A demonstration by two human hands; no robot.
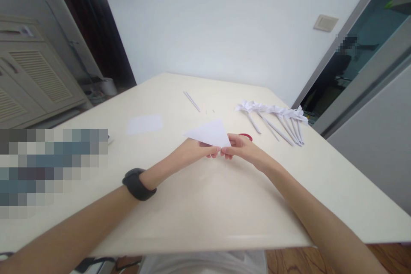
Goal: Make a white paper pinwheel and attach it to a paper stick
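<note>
Between my two hands is a white sheet of paper (210, 132), showing a triangular outline, held just above the table. My left hand (201, 147) pinches its near edge with thumb and fingers; a black band is on that wrist. My right hand (239, 145) grips the near right corner, its fingertips almost meeting those of the left. Partly hidden behind the right hand is a red-handled tool (246, 136), of which only a curved loop shows.
A row of rolled paper stems with crumpled white tops (272, 113) lies at the right of the cream table (192, 205). Thin white paper sticks (192, 102) rest near the back, with tiny scraps beside them. A flat white paper (144, 124) lies at the left. A wall stands behind.
</note>
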